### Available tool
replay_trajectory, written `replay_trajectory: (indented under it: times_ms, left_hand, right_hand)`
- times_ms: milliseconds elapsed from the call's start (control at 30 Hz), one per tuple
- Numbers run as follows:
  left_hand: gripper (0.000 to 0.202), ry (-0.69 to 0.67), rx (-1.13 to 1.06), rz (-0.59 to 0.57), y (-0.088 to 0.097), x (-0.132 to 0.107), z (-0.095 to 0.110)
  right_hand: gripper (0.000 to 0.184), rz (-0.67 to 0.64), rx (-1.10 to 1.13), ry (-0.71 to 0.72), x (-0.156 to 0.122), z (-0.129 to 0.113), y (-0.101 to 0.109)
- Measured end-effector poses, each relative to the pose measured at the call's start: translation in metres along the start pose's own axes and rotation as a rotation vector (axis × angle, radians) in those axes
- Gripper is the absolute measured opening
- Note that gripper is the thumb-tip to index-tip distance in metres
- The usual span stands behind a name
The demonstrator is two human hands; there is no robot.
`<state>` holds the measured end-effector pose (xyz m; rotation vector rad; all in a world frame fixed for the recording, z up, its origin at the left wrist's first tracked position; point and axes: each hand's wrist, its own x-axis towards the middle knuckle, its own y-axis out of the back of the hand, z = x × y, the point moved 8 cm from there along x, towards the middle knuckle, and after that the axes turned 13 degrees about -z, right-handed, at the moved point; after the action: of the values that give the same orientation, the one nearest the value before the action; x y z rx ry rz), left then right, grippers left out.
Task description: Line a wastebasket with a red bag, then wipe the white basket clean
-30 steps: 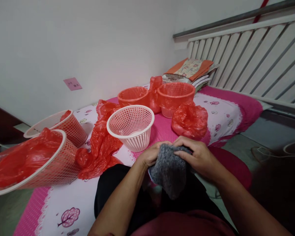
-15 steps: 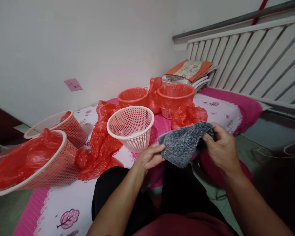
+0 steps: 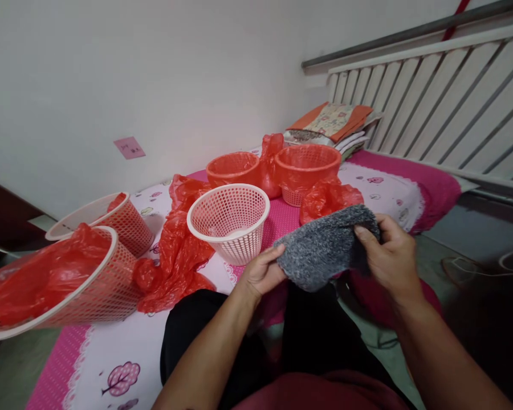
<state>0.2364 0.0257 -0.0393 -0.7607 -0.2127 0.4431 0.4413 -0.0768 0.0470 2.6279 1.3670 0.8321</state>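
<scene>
Okay, on the head feed I have the grey fleecy cloth [image 3: 325, 247] held up in front of the body, above the lap, strung between both hands. Long axis runs left to right, tilted: low end at the left hand [image 3: 263, 273], high end at the right hand [image 3: 389, 256]. Left is pinching the near-left corner, thumb on top, fingertips partly hidden behind the pile. Right has the far end, thumb across the face, other fingers mostly behind it; cloth folds darker there. Key relation for me: the pale pink mesh basket [image 3: 241, 247] stands upright, beyond and to the left of the cloth, left hand clearly nearer to it, no contact. From my view the cloth overlaps the lower part of a crumpled red plastic bag [image 3: 331, 199]; can't tell the gap in depth. Behind that is a mesh basket lined with red plastic [image 3: 308, 168]. Off left, a loose red plastic bag [image 3: 177, 245] lies on the printed bedspread [image 3: 106, 347], next to a tipped mesh basket [image 3: 115, 285] with red plastic inside. I can't see the back of the cloth.
</scene>
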Motion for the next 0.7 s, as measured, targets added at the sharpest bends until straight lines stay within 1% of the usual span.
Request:
replay_trajectory:
  times_ms: [133,233,333,433,500,567,633,700]
  left_hand:
    - [0.041,-0.135,0.025,0.126,0.011,-0.005,0.025]
    - [0.043,-0.213,0.094,0.173,0.013,-0.005,0.036]
    - [0.051,-0.292,0.121,0.239,0.014,-0.008,0.041]
    - [0.069,-0.368,0.144,0.313,0.013,-0.015,0.046]
    - [0.082,-0.374,0.169,0.298,0.007,-0.017,0.048]
    - [0.087,-0.323,0.205,0.231,-0.002,-0.016,0.046]
    - [0.081,-0.265,0.259,0.168,-0.007,-0.014,0.042]
    - [0.068,-0.232,0.334,0.147,-0.008,-0.012,0.038]
  right_hand:
    - [0.026,-0.04,-0.009,0.007,0.001,0.004,-0.003]
    - [0.03,-0.026,0.048,-0.039,0.001,0.011,-0.006]
    - [0.037,-0.001,0.138,-0.104,0.0,0.022,-0.008]
    - [0.043,0.012,0.184,-0.122,-0.001,0.029,-0.01]
    - [0.044,-0.002,0.207,-0.129,-0.001,0.034,-0.013]
    - [0.043,0.003,0.243,-0.134,-0.001,0.037,-0.014]
    - [0.041,0.032,0.295,-0.128,0.0,0.039,-0.011]
    - [0.042,0.038,0.329,-0.116,0.002,0.041,-0.007]
